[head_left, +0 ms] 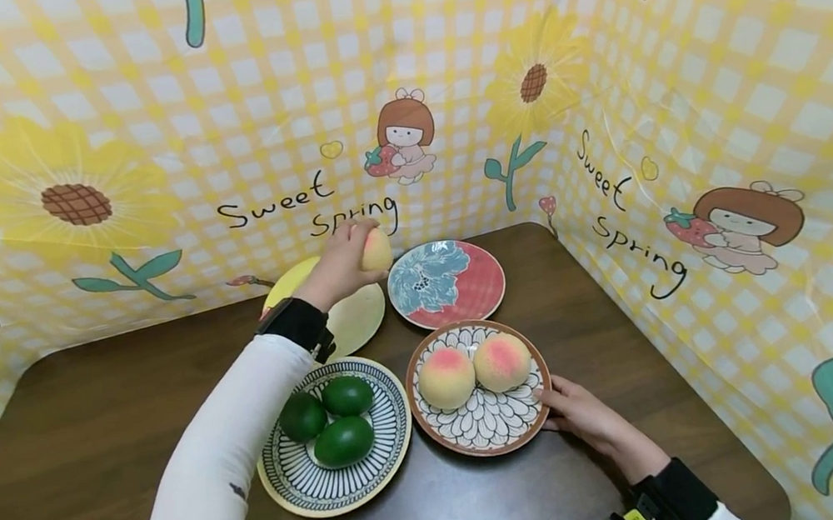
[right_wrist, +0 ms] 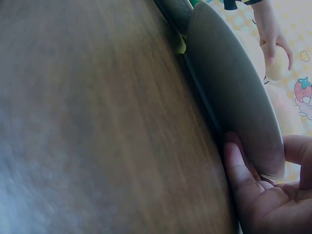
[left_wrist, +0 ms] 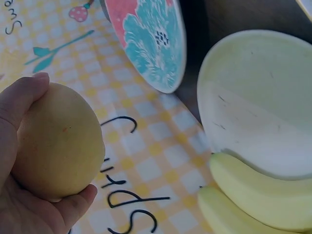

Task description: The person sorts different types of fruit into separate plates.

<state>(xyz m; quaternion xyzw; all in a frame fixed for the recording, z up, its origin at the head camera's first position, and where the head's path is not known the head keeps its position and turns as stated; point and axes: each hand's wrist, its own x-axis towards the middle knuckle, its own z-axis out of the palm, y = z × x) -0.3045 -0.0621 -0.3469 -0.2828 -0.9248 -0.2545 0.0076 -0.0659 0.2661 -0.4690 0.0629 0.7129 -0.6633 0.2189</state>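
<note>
In the head view my left hand grips a peach above the far side of the table, over the edge of a yellow plate. The left wrist view shows thumb and fingers wrapped around that peach, with two bananas on the plate below. My right hand pinches the right rim of a brown-rimmed plate with a petal pattern. Two blushed peaches sit side by side on it. From the right wrist, fingers reach under the plate's underside.
A striped plate with several dark green oval fruits lies at front left, under my left forearm. Behind the peach plate is a red plate with a blue flower. Checked cloth walls rise at the table's back and right.
</note>
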